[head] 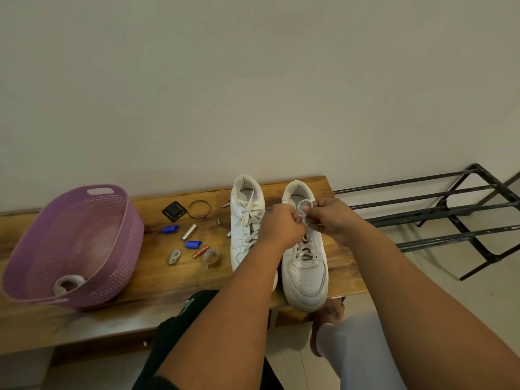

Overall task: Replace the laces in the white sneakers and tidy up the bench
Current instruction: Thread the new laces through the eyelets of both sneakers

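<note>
Two white sneakers stand side by side on the wooden bench (140, 280), toes toward me. The left sneaker (245, 220) is laced, with its lace ends lying loose over the tongue. Over the upper eyelets of the right sneaker (305, 271), my left hand (282, 225) and my right hand (330, 216) meet. Both pinch the white lace (303, 205), which forms a small loop between them. Lower crossings of that lace show below my hands.
A purple plastic basket (118, 235) with a coiled white lace (69, 282) inside sits at the bench's left. Between basket and shoes lie small items: black square piece (174, 211), bracelet (199, 209), two blue caps, metal cylinder, battery, tape roll (211, 258). A black metal rack (450, 209) stands right.
</note>
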